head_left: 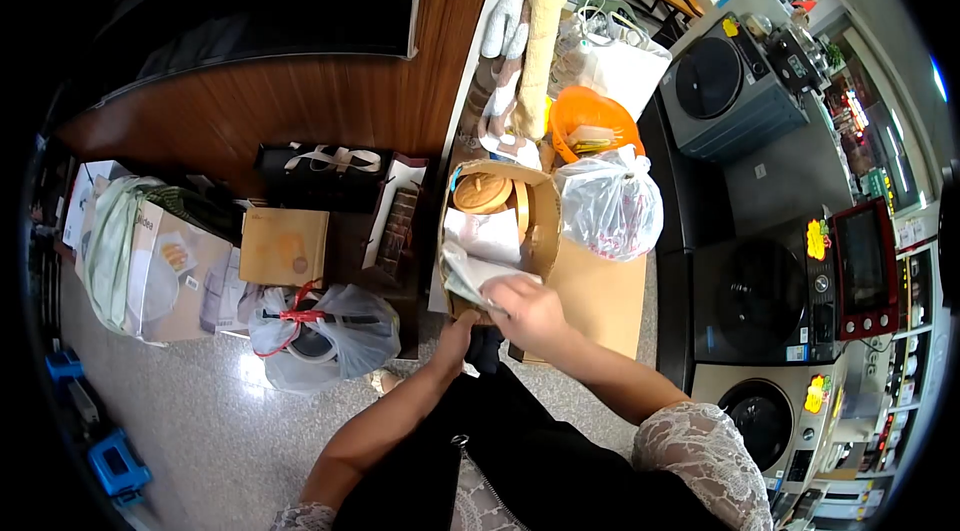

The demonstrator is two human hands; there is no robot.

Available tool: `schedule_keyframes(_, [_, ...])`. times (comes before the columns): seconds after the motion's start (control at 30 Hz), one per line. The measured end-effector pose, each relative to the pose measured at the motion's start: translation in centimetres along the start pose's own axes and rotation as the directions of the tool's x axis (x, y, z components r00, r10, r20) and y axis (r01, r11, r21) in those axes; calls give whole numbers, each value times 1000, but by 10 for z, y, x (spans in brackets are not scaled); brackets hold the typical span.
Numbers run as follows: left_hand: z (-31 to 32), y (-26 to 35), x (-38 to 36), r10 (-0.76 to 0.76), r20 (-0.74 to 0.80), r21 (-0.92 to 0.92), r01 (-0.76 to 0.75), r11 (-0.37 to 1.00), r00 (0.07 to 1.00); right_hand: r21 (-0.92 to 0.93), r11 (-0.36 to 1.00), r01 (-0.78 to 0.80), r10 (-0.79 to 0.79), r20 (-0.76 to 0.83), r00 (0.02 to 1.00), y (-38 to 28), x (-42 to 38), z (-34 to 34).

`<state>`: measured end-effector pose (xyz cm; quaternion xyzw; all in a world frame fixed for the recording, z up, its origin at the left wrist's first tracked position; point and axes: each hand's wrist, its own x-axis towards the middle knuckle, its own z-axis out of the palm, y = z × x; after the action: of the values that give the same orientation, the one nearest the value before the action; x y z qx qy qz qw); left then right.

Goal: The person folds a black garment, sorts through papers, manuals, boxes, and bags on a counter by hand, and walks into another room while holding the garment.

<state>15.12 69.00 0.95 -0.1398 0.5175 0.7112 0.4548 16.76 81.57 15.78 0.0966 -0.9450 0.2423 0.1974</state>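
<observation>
Centrally, bamboo steamer [540,231] — lid [481,192], white wrapping [480,236] inside, perhaps paper.

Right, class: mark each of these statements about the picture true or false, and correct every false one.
1. The right hand rests on white paper at the open cardboard box. True.
2. A round bamboo lid lies inside that box. True.
3. The orange bowl sits on the floor by the blue stools. False: it is up beyond the box, behind the clear plastic bag.
4. The left hand holds a knife. False: it is at the box's near edge; no knife shows.
</observation>
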Motion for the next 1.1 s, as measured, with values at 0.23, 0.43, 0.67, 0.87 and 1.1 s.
schedule_keyframes(0.23, [17, 24, -25, 100, -33, 22, -100, 995, 994, 46, 997, 60, -57, -77, 995, 2, -18, -1])
schedule_keyframes(0.43, [16, 28, -26, -44, 22, -43, 45, 998, 999, -50, 997, 58, -68, -209, 976, 14, -7, -10])
schedule_keyframes(0.67, [14, 29, -19, -99, -118, 1, 100, 995, 988, -203, 977, 58, -108, -248, 963, 41, 20, -31])
schedule_keyframes(0.87, [22, 46, -31, -59, -9, -48, 58, 997, 998, 108, 993, -50, 75, -248, 966, 48, -7, -11])
schedule_keyframes(1.1, [13, 28, -12, -22, -36, -8, 22, 1000, 999, 266, 934, -239, 297, -206, 932, 32, -14, -21])
